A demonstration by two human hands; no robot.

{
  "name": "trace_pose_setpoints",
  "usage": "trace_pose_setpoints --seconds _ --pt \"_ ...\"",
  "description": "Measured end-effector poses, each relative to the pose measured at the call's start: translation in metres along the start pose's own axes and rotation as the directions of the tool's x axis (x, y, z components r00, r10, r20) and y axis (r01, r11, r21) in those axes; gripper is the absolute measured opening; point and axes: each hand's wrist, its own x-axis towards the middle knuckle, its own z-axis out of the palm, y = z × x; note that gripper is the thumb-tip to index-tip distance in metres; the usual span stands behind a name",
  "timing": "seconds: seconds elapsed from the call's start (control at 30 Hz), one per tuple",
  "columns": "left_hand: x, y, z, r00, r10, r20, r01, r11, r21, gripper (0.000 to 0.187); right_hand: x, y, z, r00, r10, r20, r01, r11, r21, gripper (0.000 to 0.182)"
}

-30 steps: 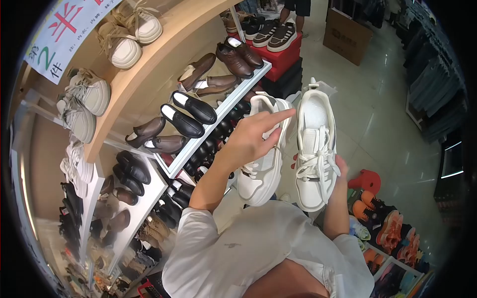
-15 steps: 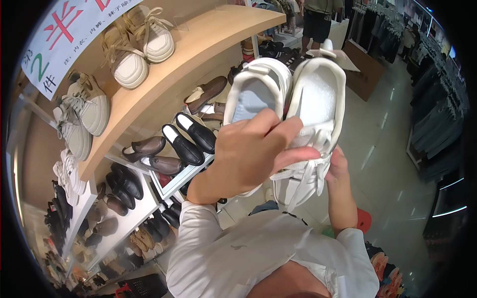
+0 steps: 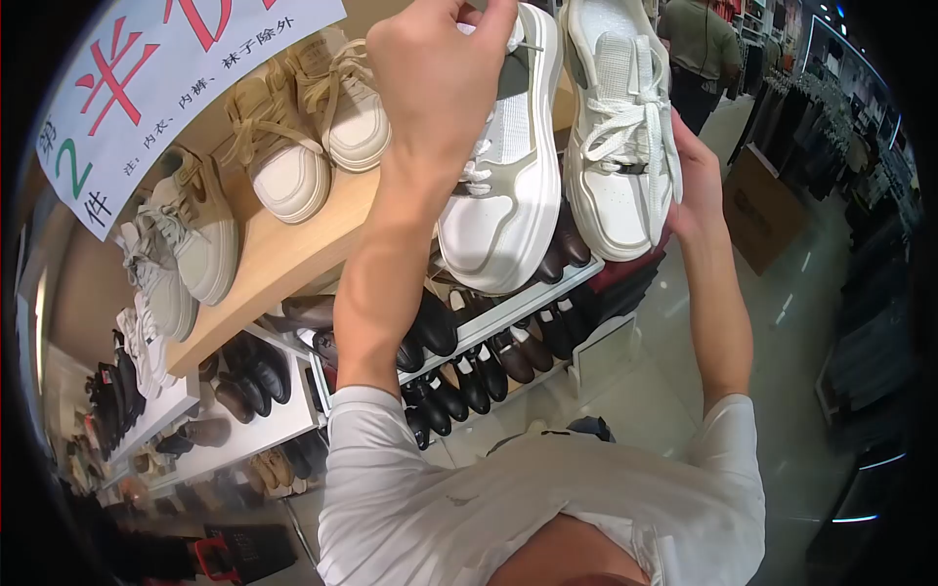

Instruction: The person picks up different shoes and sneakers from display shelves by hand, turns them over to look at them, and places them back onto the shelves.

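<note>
A white sneaker (image 3: 513, 195) hangs toe-down in the upper middle of the head view. My left hand (image 3: 430, 88) is closed at its heel end, fingers curled at the collar and partly cut off by the top edge. Beside it, another white sneaker (image 3: 618, 137) with laces tied in a bow also points toe toward me. Along its right side, my right hand (image 3: 696, 181) wraps round it from beneath, most of the fingers hidden behind the shoe. The two shoes are side by side, close together at the top.
A curved wooden shelf (image 3: 259, 269) on the left bears beige sneakers (image 3: 283, 186) and a price sign (image 3: 156, 83). Lower racks hold dark leather shoes (image 3: 474, 381). A person (image 3: 699, 49) stands at the back, near a cardboard box (image 3: 762, 210) and hanging clothes (image 3: 860, 225).
Both sneakers have moved up and tipped toe-down. My left hand has gone from the laces area to the heel of the left shoe. The view has shifted along the shelf.
</note>
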Motion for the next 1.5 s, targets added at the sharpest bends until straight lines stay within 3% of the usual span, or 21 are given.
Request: trace_pose_setpoints --seconds 0.03,0.1,0.17,0.3,0.37,0.4,0.53,0.63,0.83,0.93,1.0,1.03,1.07,1.1,1.13,1.17,1.23,1.27,1.33,1.43,1.5 --pt "0.008 -0.005 0.004 1.0 0.002 -0.011 -0.002 0.999 0.038 0.013 0.014 -0.004 -0.007 1.0 0.005 0.003 -0.005 1.0 0.001 0.04" --pt "0.03 -0.021 0.016 1.0 0.013 -0.019 -0.012 0.997 0.072 0.015 0.043 -0.018 -0.019 0.974 0.065 0.216 -0.071 0.997 0.02 0.04" --pt "0.053 -0.044 0.028 0.996 0.092 0.002 -0.088 0.955 0.282 0.019 0.07 -0.032 -0.015 0.976 0.075 0.203 -0.082 0.996 0.024 0.04" --pt "0.069 -0.069 0.055 0.996 0.051 -0.076 -0.023 0.944 0.33 0.022 0.13 -0.063 -0.037 0.991 0.047 0.122 -0.041 0.998 -0.053 0.04" --pt "0.068 -0.085 0.066 0.973 0.172 -0.155 -0.065 0.845 0.531 0.024 0.163 -0.072 -0.055 0.99 0.078 0.121 -0.066 0.993 -0.099 0.04" --pt "0.071 -0.097 0.07 0.971 0.18 -0.16 -0.066 0.837 0.543 0.024 0.176 -0.075 -0.059 0.972 0.117 0.205 -0.093 0.988 -0.122 0.036" --pt "0.069 -0.147 0.09 0.973 0.141 -0.183 -0.007 0.81 0.586 0.023 0.209 -0.072 -0.061 0.933 0.277 0.228 -0.256 0.959 -0.119 0.036" --pt "0.064 -0.168 0.102 0.975 0.147 -0.166 0.01 0.716 0.698 0.022 0.237 -0.056 -0.067 0.959 0.266 0.096 -0.246 0.953 -0.179 0.033" --pt "0.058 -0.203 0.116 0.997 0.057 -0.061 0.013 0.617 0.787 0.025 0.254 -0.028 -0.071 0.899 0.43 0.076 -0.421 0.9 -0.115 0.033" --pt "0.054 -0.203 0.127 0.998 0.019 0.052 -0.051 0.672 0.738 0.029 0.264 -0.016 -0.088 0.928 0.373 -0.003 -0.358 0.889 -0.286 0.032" --pt "0.044 -0.198 0.131 0.982 0.074 0.173 -0.177 0.678 0.713 0.036 0.261 -0.009 -0.091 0.967 0.228 -0.114 -0.254 0.83 -0.497 0.037" --pt "0.045 -0.19 0.128 0.952 0.025 0.304 -0.252 0.624 0.74 0.037 0.248 -0.02 -0.075 0.975 0.11 -0.195 -0.211 0.741 -0.637 0.042" --pt "0.035 -0.197 0.131 0.944 0.177 0.28 -0.33 0.573 0.75 0.036 0.248 -0.026 -0.078 0.987 -0.045 -0.152 -0.086 0.653 -0.752 0.046" --pt "0.031 -0.185 0.129 0.949 0.092 0.301 -0.297 0.58 0.759 0.036 0.243 -0.026 -0.074 0.961 -0.26 -0.099 0.077 0.593 -0.802 0.048" --pt "0.028 -0.177 0.128 0.95 0.084 0.301 -0.294 0.561 0.774 0.039 0.239 -0.023 -0.07 0.948 -0.305 -0.089 0.109 0.575 -0.811 0.052" --pt "0.023 -0.177 0.128 0.932 0.239 0.273 -0.363 0.584 0.726 0.044 0.23 -0.02 -0.062 0.983 -0.185 -0.015 0.109 0.643 -0.758 0.053" --pt "0.015 -0.133 0.115 0.886 -0.084 0.457 -0.291 0.666 0.687 0.057 0.239 -0.012 -0.078 0.998 0.003 0.059 0.046 0.587 -0.808 0.053" --pt "0.008 -0.148 0.119 0.885 -0.1 0.454 -0.284 0.656 0.699 0.057 0.24 -0.008 -0.08 0.998 0.021 0.062 0.037 0.593 -0.804 0.053" --pt "-0.009 -0.177 0.134 0.93 0.117 0.347 -0.342 0.615 0.711 0.067 0.233 -0.01 -0.074 0.993 -0.034 0.114 0.117 0.441 -0.89 0.053" --pt "-0.013 -0.166 0.13 0.898 -0.065 0.435 -0.296 0.641 0.708 0.071 0.227 -0.011 -0.074 0.972 -0.124 0.198 0.223 0.245 -0.943 0.055" --pt "-0.016 -0.176 0.137 0.909 -0.039 0.415 -0.3 0.63 0.717 0.07 0.227 -0.014 -0.076 0.979 -0.109 0.173 0.192 0.203 -0.96 0.056"
